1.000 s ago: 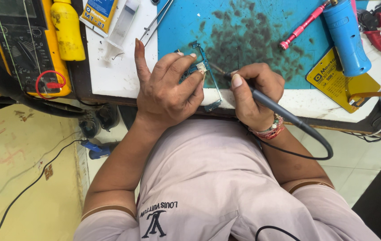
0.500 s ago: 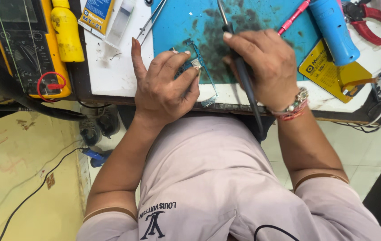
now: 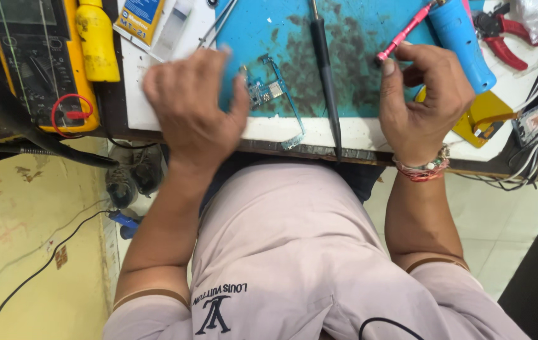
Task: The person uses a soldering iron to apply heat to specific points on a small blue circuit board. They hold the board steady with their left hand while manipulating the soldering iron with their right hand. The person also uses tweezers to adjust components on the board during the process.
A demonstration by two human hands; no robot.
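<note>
Left hand (image 3: 190, 113) motion-blurred, fingertip detail unreadable; fingers loosely spread, palm down, gripping nothing visible, thumb edge just beside the small circuit board (image 3: 268, 93). Board lies flat on the teal work mat (image 3: 351, 94), near its front edge; the hand covers its left end. Soldering iron (image 3: 326, 69) rests on the mat untouched, tip cut off at the top edge. Right hand (image 3: 423, 101) pinches the end of a pink screwdriver (image 3: 404, 33), index and thumb closed on it. Blue cylindrical tool (image 3: 461, 38) sits just beside it.
</note>
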